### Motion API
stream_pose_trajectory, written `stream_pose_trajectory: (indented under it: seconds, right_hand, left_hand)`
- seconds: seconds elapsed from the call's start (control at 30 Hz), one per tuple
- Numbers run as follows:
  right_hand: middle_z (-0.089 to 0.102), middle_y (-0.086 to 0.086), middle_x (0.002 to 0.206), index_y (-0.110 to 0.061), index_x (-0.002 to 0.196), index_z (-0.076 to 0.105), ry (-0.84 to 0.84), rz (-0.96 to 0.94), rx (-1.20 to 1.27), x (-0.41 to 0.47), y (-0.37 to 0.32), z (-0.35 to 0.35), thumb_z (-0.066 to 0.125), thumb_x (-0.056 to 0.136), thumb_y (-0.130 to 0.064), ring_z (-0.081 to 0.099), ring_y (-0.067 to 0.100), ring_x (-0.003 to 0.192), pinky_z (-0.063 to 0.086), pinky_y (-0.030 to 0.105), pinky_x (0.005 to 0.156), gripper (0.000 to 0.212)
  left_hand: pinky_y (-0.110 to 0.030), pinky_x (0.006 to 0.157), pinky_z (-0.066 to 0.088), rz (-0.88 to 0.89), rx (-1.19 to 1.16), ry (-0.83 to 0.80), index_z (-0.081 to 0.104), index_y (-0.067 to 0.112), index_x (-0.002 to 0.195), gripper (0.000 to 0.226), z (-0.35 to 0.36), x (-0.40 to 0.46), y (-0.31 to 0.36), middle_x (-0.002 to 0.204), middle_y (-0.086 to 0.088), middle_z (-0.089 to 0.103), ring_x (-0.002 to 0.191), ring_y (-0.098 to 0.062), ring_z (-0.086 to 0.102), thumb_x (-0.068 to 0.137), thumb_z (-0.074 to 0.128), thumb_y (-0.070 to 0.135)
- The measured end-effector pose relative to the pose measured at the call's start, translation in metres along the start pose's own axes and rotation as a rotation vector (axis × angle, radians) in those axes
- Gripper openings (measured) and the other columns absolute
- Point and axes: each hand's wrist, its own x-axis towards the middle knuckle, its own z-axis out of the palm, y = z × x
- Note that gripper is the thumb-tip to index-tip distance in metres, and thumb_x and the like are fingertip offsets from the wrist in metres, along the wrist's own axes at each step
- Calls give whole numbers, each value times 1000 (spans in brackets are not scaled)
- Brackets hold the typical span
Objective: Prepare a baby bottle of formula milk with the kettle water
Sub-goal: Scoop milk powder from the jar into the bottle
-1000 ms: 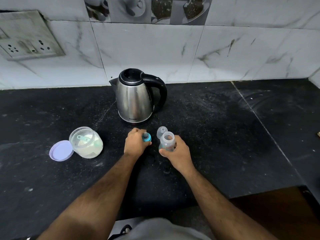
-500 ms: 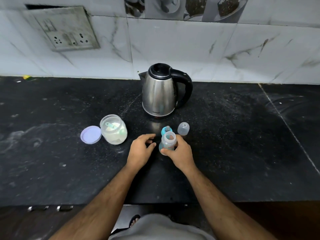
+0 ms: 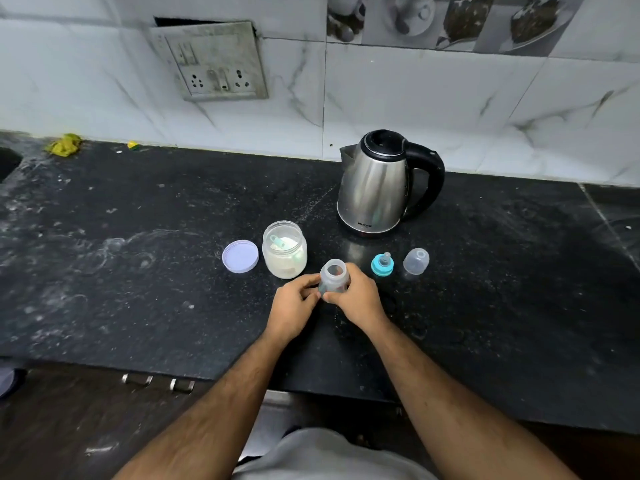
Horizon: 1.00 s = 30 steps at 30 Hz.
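A small clear baby bottle point(image 3: 333, 276) stands open-topped on the black counter point(image 3: 138, 271), held between my left hand point(image 3: 294, 306) and my right hand point(image 3: 356, 299). Right of it lie the teal nipple ring point(image 3: 382, 265) and the clear bottle cap point(image 3: 416, 261). Just left of the bottle stands an open jar of white formula powder point(image 3: 284, 250) with a green scoop inside, and its lilac lid point(image 3: 240, 256) lies flat beside it. The steel kettle point(image 3: 375, 188) with a black handle stands behind, lid shut.
A wall socket plate point(image 3: 214, 62) sits on the tiled wall at the back. A yellow-green rag point(image 3: 65, 144) lies at the far left by the wall. The counter's front edge runs just below my forearms, with drawer handles point(image 3: 157, 382) under it.
My left hand let go of the nipple ring, left it on the counter, and came onto the bottle. The bottle shifted left toward the jar. The camera view swung left.
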Motion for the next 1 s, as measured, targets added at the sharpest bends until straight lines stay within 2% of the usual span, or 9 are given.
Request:
stream_pose_trajectory:
  seconds: [0.17, 0.27, 0.33, 0.4, 0.5, 0.63, 0.73, 0.87, 1.0]
  right_hand:
    - [66, 0, 119, -17, 124, 56, -44, 37, -52, 1, 1, -1, 87, 64, -16, 62, 19, 111, 50, 35, 96, 68]
    - [49, 9, 146, -14, 148, 36, -90, 75, -129, 0, 1, -13, 85, 68, -21, 49, 25, 133, 41, 41, 109, 94]
    - [43, 10, 150, -13, 151, 31, -106, 77, -162, -1, -2, -25, 79, 74, -17, 44, 26, 136, 39, 42, 111, 90]
    - [50, 9, 142, -13, 144, 43, -38, 20, -172, -1, -10, -36, 72, 78, -13, 50, 24, 129, 42, 39, 107, 71]
    - [62, 1, 117, -17, 119, 64, 164, -89, -121, 2, -30, -43, 70, 81, -14, 61, 18, 107, 50, 38, 96, 38]
    - [66, -5, 89, -17, 89, 71, 269, -212, -107, 10, -59, -38, 69, 82, -13, 63, 12, 79, 54, 35, 83, 8]
    - [66, -6, 74, -14, 80, 73, 220, -281, -160, 19, -79, -30, 67, 82, -11, 59, 10, 68, 54, 37, 76, 6]
    - [61, -14, 65, -18, 77, 74, 105, -328, -284, 31, -103, -18, 64, 82, -10, 57, 7, 63, 55, 34, 71, 13]
    - [68, -9, 80, -19, 81, 73, -20, -393, -500, 45, -119, -9, 59, 82, -10, 62, 13, 78, 55, 37, 73, 17]
  left_hand:
    - [-36, 99, 52, -33, -48, 9, 67, 16, 122, 38, -3, 2, -6, 113, 8, 72, 97, -2, 69, 86, 67, 4]
    - [-34, 98, 52, -90, -66, 141, 69, 14, 114, 30, -10, -3, -14, 108, 6, 72, 93, -1, 68, 84, 72, 9]
    - [-34, 95, 54, -135, -97, 256, 69, 16, 109, 28, -17, -8, -20, 101, 6, 71, 89, -2, 68, 82, 76, 12]
    - [-34, 95, 54, -173, -114, 363, 66, 16, 113, 36, -23, -10, -24, 102, 7, 69, 91, -6, 67, 79, 79, 16]
    - [-27, 94, 48, -184, -101, 452, 55, 14, 131, 63, -31, -4, -22, 119, 6, 60, 103, -9, 61, 75, 83, 22]
    - [-28, 96, 41, -116, -73, 452, 45, 14, 138, 83, -37, 17, -12, 126, 9, 49, 113, -8, 49, 68, 88, 27]
    - [-32, 101, 42, -81, -72, 408, 45, 19, 136, 85, -42, 28, -7, 131, 8, 55, 119, -10, 51, 63, 89, 27]
    - [-21, 83, 42, -10, -115, 376, 45, 44, 102, 68, -46, 31, 5, 101, 27, 56, 94, 10, 54, 58, 89, 18]
    - [-26, 86, 47, 19, -181, 350, 43, 45, 104, 69, -48, 33, 10, 103, 27, 56, 96, 12, 55, 59, 88, 20]
